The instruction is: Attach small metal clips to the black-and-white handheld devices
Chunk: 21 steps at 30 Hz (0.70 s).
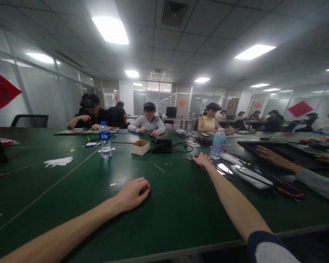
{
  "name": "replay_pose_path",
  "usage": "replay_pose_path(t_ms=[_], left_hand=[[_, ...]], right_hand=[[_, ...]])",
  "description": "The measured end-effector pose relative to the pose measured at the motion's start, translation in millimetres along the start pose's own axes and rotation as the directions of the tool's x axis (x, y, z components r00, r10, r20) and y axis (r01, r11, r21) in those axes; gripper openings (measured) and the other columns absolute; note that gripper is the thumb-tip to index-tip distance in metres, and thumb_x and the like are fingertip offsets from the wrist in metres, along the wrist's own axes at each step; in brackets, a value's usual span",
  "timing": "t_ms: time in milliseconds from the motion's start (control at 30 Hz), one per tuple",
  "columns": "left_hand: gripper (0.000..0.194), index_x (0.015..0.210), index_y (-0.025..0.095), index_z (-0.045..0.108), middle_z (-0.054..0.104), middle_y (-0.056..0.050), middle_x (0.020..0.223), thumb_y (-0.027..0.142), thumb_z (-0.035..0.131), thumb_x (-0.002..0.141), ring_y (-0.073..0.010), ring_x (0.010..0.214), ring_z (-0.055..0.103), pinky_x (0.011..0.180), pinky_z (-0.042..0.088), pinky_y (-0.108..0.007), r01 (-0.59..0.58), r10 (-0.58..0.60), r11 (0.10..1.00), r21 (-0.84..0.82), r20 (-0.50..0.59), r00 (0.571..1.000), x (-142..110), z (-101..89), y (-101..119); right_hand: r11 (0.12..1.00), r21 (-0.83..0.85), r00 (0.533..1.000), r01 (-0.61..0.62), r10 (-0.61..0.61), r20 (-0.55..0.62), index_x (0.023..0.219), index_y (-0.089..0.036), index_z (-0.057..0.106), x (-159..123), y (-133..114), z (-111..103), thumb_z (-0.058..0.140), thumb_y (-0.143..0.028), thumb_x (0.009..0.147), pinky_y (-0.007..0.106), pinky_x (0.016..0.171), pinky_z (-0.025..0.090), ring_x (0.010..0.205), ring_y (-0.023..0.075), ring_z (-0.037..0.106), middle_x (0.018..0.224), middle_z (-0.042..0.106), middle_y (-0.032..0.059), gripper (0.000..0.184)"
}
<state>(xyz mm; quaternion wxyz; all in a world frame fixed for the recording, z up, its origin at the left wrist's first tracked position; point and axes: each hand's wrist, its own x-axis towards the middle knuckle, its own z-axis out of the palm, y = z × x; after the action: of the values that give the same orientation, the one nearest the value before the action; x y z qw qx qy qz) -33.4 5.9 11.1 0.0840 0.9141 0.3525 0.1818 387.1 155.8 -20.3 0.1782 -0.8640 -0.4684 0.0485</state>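
My left hand (134, 193) rests on the green table (164, 226), its fingers loosely curled towards the thumb and nothing showing in them. Farther out, my right hand (204, 160) reaches forward with its fingers bent down at a small flat grey-and-dark piece (189, 158), too small to name. Just right of that hand stands a water bottle (218, 144) with a pale label. Black cables (190, 142) lie beyond it. White-and-black tool-like items (249, 175) lie beside my right forearm.
A blue-capped bottle (105, 142), a small open box (140, 147) and a black block-shaped item (161, 145) stand ahead. A white glove-like cloth (58, 162) lies left. At right, a co-worker's hand (276, 157) is over a black tray (252, 146). Several people sit opposite.
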Motion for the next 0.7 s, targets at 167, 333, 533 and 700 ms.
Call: replay_pose_path(t_ms=[167,333,533,700], left_hand=[[0.019,0.092,0.019,0.062,0.062,-0.004,0.088,0.029,0.046,0.091,-0.0175,0.076,0.058,0.071,0.046,-0.029,-0.002,0.002,1.000,0.003,-0.011,1.000,0.4,1.8,-1.3],[0.020,0.092,0.019,0.063,0.063,-0.005,0.089,0.030,0.046,0.091,-0.0182,0.077,0.058,0.071,0.047,-0.029,-0.003,0.003,1.000,0.003,-0.005,1.000,-0.1,0.0,0.7],[0.020,0.092,0.019,0.063,0.062,-0.005,0.089,0.030,0.046,0.092,-0.0180,0.078,0.058,0.070,0.046,-0.029,0.007,-0.007,1.000,0.006,0.002,1.000,-0.4,-1.1,1.9],[0.020,0.091,0.019,0.062,0.062,-0.005,0.088,0.029,0.046,0.092,-0.0180,0.078,0.058,0.071,0.047,-0.029,-0.011,0.011,1.000,0.003,-0.009,1.000,0.0,0.8,0.3]], right_hand=[[1.000,0.003,1.000,-0.005,0.005,-0.002,0.141,-0.013,0.038,1.1,-0.2,0.7,0.047,-0.066,0.083,0.051,0.103,0.029,0.134,0.0400,0.033,0.145,0.036,0.0234,0.079],[1.000,0.008,1.000,-0.008,0.008,-0.007,0.144,-0.013,0.035,0.1,-0.3,0.3,0.046,-0.068,0.083,0.051,0.103,0.030,0.134,0.0399,0.034,0.146,0.036,0.0227,0.083],[1.000,-0.006,1.000,-0.008,0.008,0.004,0.140,-0.012,0.040,-1.0,-1.5,-0.9,0.046,-0.066,0.083,0.049,0.104,0.030,0.134,0.0395,0.034,0.145,0.037,0.0222,0.079],[1.000,-0.017,1.000,-0.019,0.019,-0.011,0.144,-0.011,0.035,-1.5,-1.0,-0.3,0.046,-0.065,0.084,0.049,0.104,0.031,0.134,0.0389,0.035,0.146,0.036,0.0227,0.081]])
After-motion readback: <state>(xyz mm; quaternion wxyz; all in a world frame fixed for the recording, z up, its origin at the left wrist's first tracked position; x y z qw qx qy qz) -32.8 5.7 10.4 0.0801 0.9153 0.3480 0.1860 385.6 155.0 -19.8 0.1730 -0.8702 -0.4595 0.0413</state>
